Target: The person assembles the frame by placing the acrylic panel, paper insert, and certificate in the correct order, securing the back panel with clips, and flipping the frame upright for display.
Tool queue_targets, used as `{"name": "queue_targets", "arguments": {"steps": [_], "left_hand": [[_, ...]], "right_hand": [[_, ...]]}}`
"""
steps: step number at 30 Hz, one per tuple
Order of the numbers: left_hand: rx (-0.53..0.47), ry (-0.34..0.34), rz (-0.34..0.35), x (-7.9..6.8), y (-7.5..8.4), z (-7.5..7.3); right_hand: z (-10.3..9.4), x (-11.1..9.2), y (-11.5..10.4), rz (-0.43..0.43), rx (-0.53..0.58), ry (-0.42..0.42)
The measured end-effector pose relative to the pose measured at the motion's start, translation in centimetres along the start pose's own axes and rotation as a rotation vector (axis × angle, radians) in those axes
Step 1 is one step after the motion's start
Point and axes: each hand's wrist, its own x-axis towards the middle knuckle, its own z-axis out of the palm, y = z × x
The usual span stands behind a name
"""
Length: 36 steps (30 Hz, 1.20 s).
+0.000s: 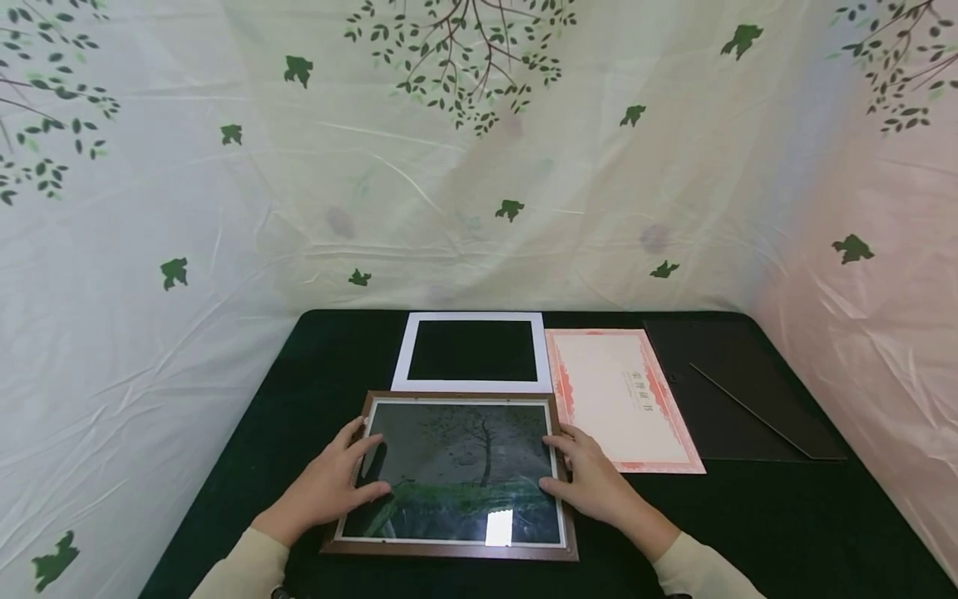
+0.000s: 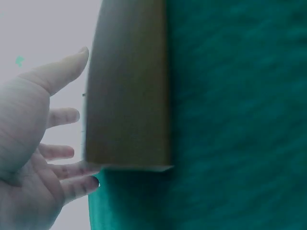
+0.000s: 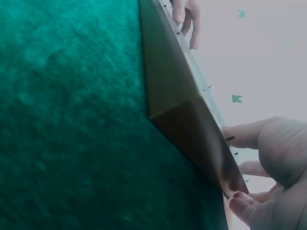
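Note:
A brown wooden picture frame (image 1: 449,550) lies on the dark cloth in front of me. A glossy pane (image 1: 441,466) sits within a thin white inner border, dimly showing a tree, a green band and a bright square. My left hand (image 1: 325,482) holds the frame's left side, its thumb and a finger reaching over the pane. From the other side, my right hand (image 1: 595,478) holds the right rim, thumb on the inner edge. In the right wrist view the lower fingers (image 3: 242,207) press against the frame's outer side. Small dark tabs stand along the inner rim.
Behind the frame is a white mat (image 1: 471,387) with a rectangular opening. To the right lie a pink-bordered certificate (image 1: 599,391) and a black board (image 1: 771,383) crossed by a thin rod (image 1: 748,408). A leaf-patterned curtain (image 1: 449,183) surrounds the table.

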Motion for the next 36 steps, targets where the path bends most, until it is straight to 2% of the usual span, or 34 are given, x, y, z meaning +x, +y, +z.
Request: {"name": "queue_targets", "arguments": {"steps": [9,11,17,24,30,36], "left_hand": [[0.016,0.081,0.012,1.9,-0.6,-2.9],[0.015,0.086,0.020,2.6,-0.6,-3.4],[0.007,0.058,0.055,5.4,-0.5,-4.5],[0.013,0.018,0.066,9.5,-0.9,-4.9],[0.023,-0.032,0.045,13.1,-1.7,-4.6],[0.034,-0.081,0.068,15.2,-1.7,-4.2]], "right_hand": [[-2.0,1.2,0.8,-0.035,0.102,0.067],[-2.6,1.7,1.0,-0.030,0.125,0.069],[-4.1,4.1,1.7,-0.030,0.103,0.088],[-5.0,8.3,2.4,-0.081,-0.006,0.082],[-5.6,12.0,2.8,-0.049,-0.081,0.030],[-4.8,14.4,3.5,-0.040,-0.110,-0.006]]}}
